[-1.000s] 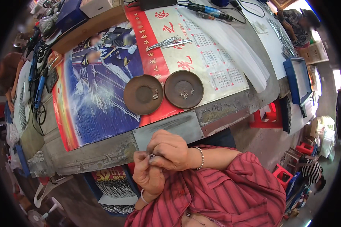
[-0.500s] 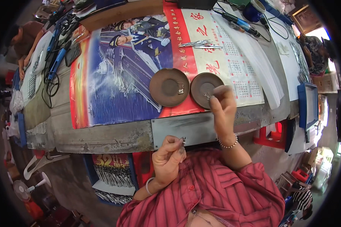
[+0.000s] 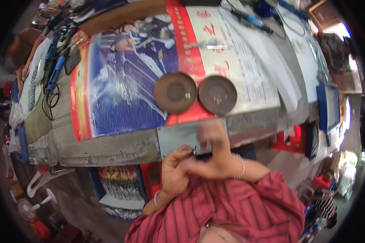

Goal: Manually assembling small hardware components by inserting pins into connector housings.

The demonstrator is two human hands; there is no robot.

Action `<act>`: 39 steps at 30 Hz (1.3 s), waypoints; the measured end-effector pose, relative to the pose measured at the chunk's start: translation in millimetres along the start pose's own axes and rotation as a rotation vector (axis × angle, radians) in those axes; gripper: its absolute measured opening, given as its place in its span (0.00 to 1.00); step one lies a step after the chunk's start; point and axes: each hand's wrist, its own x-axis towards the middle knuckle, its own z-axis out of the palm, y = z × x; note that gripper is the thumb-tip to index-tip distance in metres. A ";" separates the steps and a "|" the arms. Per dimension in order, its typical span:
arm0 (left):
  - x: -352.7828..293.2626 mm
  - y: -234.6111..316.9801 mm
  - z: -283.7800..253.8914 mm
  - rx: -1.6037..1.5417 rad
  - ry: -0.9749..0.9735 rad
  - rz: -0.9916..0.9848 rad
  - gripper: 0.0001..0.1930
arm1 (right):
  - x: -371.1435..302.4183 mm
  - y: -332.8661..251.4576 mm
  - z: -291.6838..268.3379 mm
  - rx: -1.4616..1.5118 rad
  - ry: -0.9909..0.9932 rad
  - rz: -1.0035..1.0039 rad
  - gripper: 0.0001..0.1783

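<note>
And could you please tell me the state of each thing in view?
Left hand: pinched shut on a small metal piece.
Right hand: open, blurred, beside the left.
Left brown dish: holds tiny pale pieces.
Right brown dish: holds tiny shiny bits.
Poster: spread flat on the table.
Blue-sided tray: holds silvery pieces, below tabletop height.

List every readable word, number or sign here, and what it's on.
Locations only, wording not copied:
Poster, red strip: column of small pale characters, blurred.
Poster, cream panel: large red characters, blurred.
Calendar grids beside them: too small, blurred.
Printed sheet in blue-edged tray below table: large yellow print, blurred.
</note>
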 end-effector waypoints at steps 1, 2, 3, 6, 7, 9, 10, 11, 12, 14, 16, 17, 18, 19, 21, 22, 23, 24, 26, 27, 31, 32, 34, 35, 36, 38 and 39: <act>-5.3 3.9 1.8 -0.088 -0.017 -0.053 0.11 | 4.3 0.6 -8.2 0.046 0.042 0.329 0.38; 4.2 7.1 2.8 -0.179 -0.057 -0.087 0.11 | 0.0 22.0 -17.8 0.049 0.207 0.527 0.37; 6.0 7.7 1.3 -0.094 -0.041 -0.087 0.10 | -5.5 37.0 -31.2 -0.018 0.343 0.520 0.34; 15.9 17.6 -2.4 0.406 -0.044 -0.038 0.11 | -28.9 41.5 -70.4 0.052 0.452 0.310 0.24; 20.2 20.9 -2.8 0.406 -0.037 -0.043 0.11 | -42.7 39.6 -78.7 -0.036 0.353 0.299 0.21; 38.6 21.4 1.6 0.971 -0.202 0.035 0.12 | -61.3 39.1 -89.1 -0.199 0.244 0.258 0.14; 50.9 20.0 10.2 1.172 -0.251 0.211 0.12 | -68.3 39.6 -90.2 -0.201 0.242 0.262 0.14; 59.5 13.6 12.9 1.172 -0.251 0.207 0.12 | -76.1 40.2 -91.2 -0.260 0.250 0.268 0.13; 66.9 6.7 12.7 1.293 -0.331 0.300 0.12 | -83.0 40.2 -91.1 -0.319 0.257 0.272 0.11; 80.2 -1.4 20.1 1.502 -0.459 0.429 0.12 | -95.6 41.6 -90.7 -0.345 0.290 0.302 0.09; 91.6 -4.3 28.1 1.588 -0.527 0.456 0.12 | -100.8 43.1 -89.0 -0.337 0.335 0.279 0.07; 95.6 -7.0 31.0 1.677 -0.587 0.488 0.11 | -100.3 42.0 -89.3 -0.346 0.334 0.275 0.06; 98.3 -9.1 31.0 1.674 -0.598 0.486 0.11 | -100.4 42.6 -88.9 -0.351 0.340 0.281 0.06; 100.9 -9.4 28.5 1.722 -0.646 0.468 0.13 | -99.8 43.6 -88.4 -0.340 0.337 0.258 0.06; 103.8 -8.1 25.7 1.760 -0.710 0.446 0.14 | -101.5 46.7 -88.7 -0.321 0.335 0.245 0.05; 103.5 -4.8 24.9 1.790 -0.741 0.434 0.14 | -103.0 48.5 -87.8 -0.325 0.339 0.251 0.05; 102.1 0.8 23.3 1.825 -0.762 0.423 0.15 | -102.4 50.2 -86.6 -0.317 0.324 0.260 0.05; 101.5 5.6 18.9 1.825 -0.766 0.425 0.15 | -101.8 53.4 -86.5 -0.312 0.313 0.270 0.05; 93.9 18.6 8.2 1.873 -0.773 0.341 0.16 | -101.0 55.8 -85.5 -0.324 0.323 0.248 0.05; 90.4 24.0 4.9 1.879 -0.773 0.339 0.16 | -100.1 56.1 -85.5 -0.329 0.320 0.242 0.05; 87.0 32.1 3.5 1.884 -0.670 0.217 0.17 | -99.6 59.4 -85.2 -0.351 0.276 0.176 0.06; 88.8 25.1 9.5 1.853 -0.680 0.266 0.17 | -97.8 60.6 -83.5 -0.345 0.277 0.173 0.06; 91.9 7.6 31.1 1.810 -0.719 0.327 0.15 | -97.0 58.1 -82.9 -0.362 0.255 0.149 0.06; 96.9 1.0 37.1 1.806 -0.716 0.331 0.15 | -97.2 58.0 -83.7 -0.366 0.251 0.146 0.06; 100.6 -3.9 41.0 1.824 -0.740 0.322 0.14 | -97.1 58.3 -82.5 -0.350 0.264 0.161 0.07; 98.0 -2.4 37.4 1.847 -0.742 0.329 0.13 | -97.0 57.0 -82.2 -0.339 0.275 0.168 0.07; 94.6 1.1 31.8 1.846 -0.739 0.337 0.13 | -96.9 55.7 -82.4 -0.330 0.264 0.195 0.07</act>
